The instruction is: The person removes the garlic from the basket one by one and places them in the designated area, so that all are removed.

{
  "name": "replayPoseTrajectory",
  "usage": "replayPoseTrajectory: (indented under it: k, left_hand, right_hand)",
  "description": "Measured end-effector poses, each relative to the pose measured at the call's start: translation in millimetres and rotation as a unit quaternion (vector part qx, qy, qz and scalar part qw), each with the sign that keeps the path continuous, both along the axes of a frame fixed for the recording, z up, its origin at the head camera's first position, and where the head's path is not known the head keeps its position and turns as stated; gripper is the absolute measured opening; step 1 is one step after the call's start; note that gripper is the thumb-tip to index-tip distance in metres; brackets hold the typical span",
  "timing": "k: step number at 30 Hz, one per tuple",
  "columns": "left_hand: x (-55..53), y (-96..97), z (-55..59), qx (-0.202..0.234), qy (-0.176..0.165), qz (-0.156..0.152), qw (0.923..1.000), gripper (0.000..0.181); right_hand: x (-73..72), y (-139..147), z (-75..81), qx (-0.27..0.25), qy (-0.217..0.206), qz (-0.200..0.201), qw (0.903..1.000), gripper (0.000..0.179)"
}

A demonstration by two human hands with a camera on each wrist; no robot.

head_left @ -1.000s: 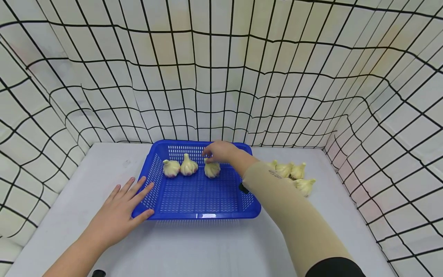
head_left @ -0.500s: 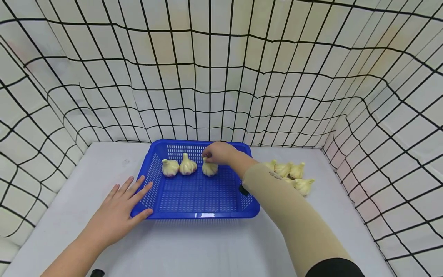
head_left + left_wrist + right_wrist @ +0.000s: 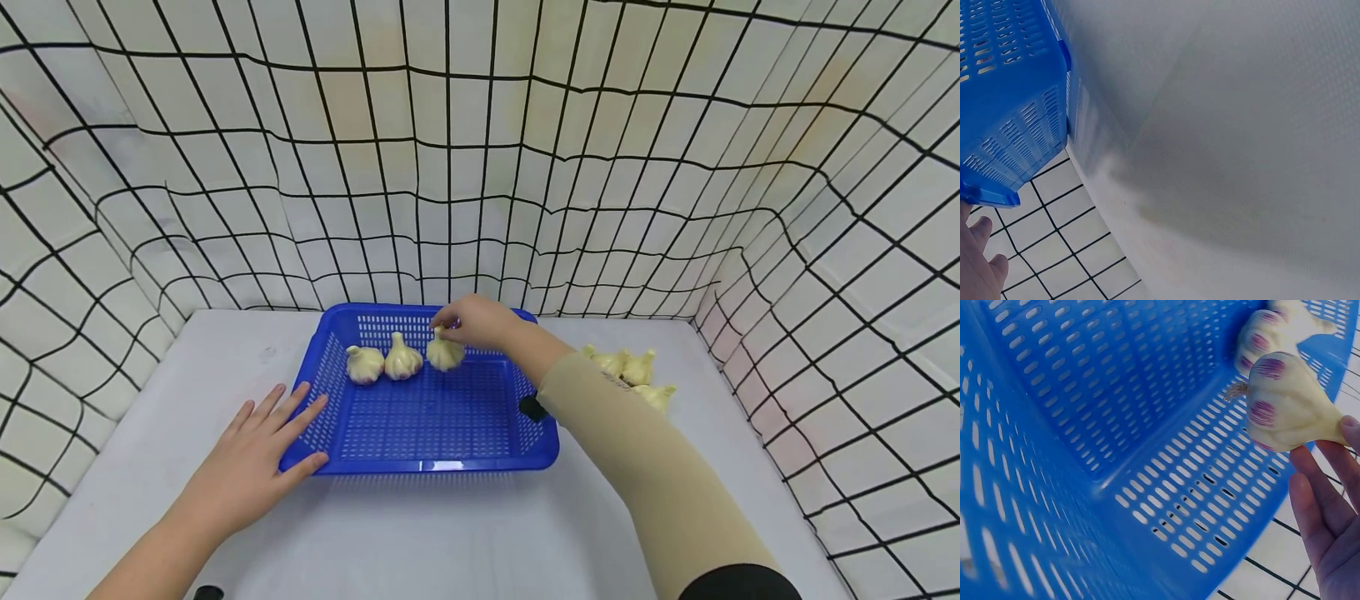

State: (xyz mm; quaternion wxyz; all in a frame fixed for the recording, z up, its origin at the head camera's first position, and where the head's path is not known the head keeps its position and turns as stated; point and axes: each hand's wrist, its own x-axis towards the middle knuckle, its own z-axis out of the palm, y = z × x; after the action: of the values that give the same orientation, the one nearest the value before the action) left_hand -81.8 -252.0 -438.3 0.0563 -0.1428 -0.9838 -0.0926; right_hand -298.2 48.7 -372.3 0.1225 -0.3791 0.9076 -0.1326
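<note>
My right hand pinches a garlic bulb by its stem, inside the blue plastic basket. In the right wrist view, thumb and fingers hold the neck of that pale, purple-streaked bulb, root end away from the hand. Two more bulbs sit in the basket to its left: one garlic bulb tilted at the far left, another garlic bulb with its stem up. Spread and straight, my left hand rests on the basket's left rim. Only part of it shows in the left wrist view.
Several garlic bulbs lie on the white table right of the basket, partly hidden by my right sleeve. A black grid net over white sheeting stands behind and at both sides.
My right hand has moved slightly left and up with the garlic bulb, bringing it nearer the other two. My left hand stays on the basket's rim.
</note>
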Motion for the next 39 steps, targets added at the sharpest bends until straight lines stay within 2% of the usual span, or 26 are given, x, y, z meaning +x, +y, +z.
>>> replayPoseTrajectory:
  k: [6, 12, 17, 22, 26, 31, 39]
  left_hand:
    - [0.7, -0.4, 0.6, 0.000, 0.001, -0.001, 1.0000, 0.076]
    - [0.7, -0.5, 2.2, 0.000, -0.007, -0.001, 1.0000, 0.077]
    - [1.7, -0.8, 1.3, 0.003, 0.005, -0.003, 1.0000, 0.076]
    - [1.0, 0.6, 3.9, 0.004, -0.010, 0.001, 0.9999, 0.076]
    - [0.6, 0.7, 4.1, 0.001, -0.017, 0.003, 0.9998, 0.077]
    - [1.0, -0.8, 2.0, 0.003, -0.008, 0.004, 1.0000, 0.076]
    - [-0.1, -1.2, -0.7, 0.007, -0.001, 0.001, 1.0000, 0.076]
  right_hand:
    - [5.7, 11, 12.9, -0.030, -0.002, -0.033, 0.9990, 0.031]
    - [7.9, 28, 20.0, -0.065, 0.021, -0.056, 0.9961, 0.029]
    - [14.8, 44, 29.4, -0.086, 0.030, -0.085, 0.9922, 0.029]
    - [23.0, 61, 38.0, -0.104, 0.033, -0.111, 0.9879, 0.031]
    - [27.8, 76, 39.7, -0.120, 0.038, -0.121, 0.9846, 0.031]
    - [35.1, 97, 40.0, -0.129, 0.046, -0.134, 0.9815, 0.031]
    - [47.7, 137, 33.0, -0.143, 0.067, -0.168, 0.9731, 0.031]
